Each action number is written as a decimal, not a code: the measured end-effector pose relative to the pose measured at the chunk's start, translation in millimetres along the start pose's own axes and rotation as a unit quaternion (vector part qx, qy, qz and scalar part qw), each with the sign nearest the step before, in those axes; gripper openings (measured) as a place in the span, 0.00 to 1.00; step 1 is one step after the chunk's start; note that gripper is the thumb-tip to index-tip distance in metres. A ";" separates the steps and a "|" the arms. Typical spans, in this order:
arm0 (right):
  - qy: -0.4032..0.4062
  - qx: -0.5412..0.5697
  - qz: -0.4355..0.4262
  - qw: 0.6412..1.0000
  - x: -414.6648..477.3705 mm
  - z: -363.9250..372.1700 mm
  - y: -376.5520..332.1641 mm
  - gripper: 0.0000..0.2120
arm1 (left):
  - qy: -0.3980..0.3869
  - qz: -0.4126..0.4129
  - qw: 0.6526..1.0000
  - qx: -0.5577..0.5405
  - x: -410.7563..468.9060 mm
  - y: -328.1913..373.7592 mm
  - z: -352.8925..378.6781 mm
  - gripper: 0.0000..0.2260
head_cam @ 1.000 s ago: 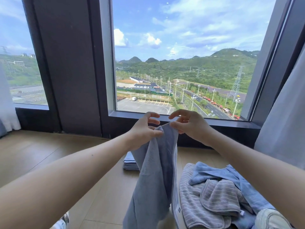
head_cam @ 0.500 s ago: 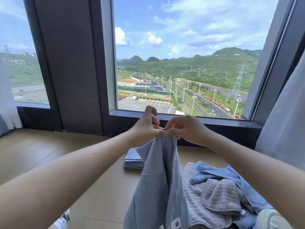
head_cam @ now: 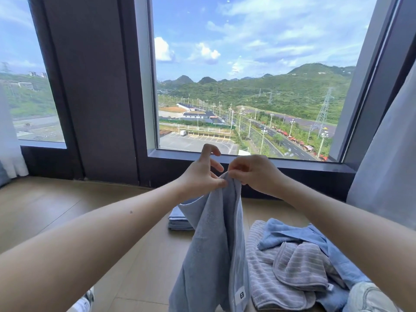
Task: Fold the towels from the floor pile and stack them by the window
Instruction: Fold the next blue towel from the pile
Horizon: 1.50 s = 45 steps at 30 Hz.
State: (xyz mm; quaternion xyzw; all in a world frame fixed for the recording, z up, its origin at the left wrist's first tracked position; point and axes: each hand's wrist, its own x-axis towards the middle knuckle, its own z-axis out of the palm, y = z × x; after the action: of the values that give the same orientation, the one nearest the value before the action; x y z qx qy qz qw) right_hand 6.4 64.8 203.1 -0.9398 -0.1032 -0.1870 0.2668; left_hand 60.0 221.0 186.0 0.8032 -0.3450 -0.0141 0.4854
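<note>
The window [head_cam: 247,75] filled the wall ahead of you, with its dark sill [head_cam: 292,164] running across the middle of the view. Below the window the wooden floor [head_cam: 56,210] spread toward you. A pale curtain [head_cam: 387,176] hung at the window's right edge.

You held the towel [head_cam: 216,244] up just below the sill. It was pale blue, gathered narrow at the top, and hung down past the bottom of the view. The pile [head_cam: 292,262] lay on the floor below the window's right half. It was a grey striped towel spread flat, a crumpled blue one over it, and a smaller striped one on top. The stack [head_cam: 177,220] sat on the floor below the window's left half, folded flat and blue, partly hidden behind the towel.

Your left hand [head_cam: 200,179] was level with the sill and pinched the towel's top edge between thumb and lower fingers, the forefinger lifted and hooked above. Your right hand [head_cam: 256,174], just beside it and nearly touching, had its fingers curled and pinched the same top edge.

A small white tag [head_cam: 242,295] showed on the towel's hem, far below the window.
</note>
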 end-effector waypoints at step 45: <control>0.185 -0.031 0.129 0.974 -2.6 -29.6 30.5 0.06 | 0.077 -0.099 0.977 0.173 -5.6 -22.4 -20.6 0.06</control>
State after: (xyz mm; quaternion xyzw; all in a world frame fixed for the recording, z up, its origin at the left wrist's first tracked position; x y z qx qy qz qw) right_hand 4.2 23.1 211.2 -0.9021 0.0759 -0.3246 0.2740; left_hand 75.2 246.5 177.5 0.9038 -0.2224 0.0592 0.3607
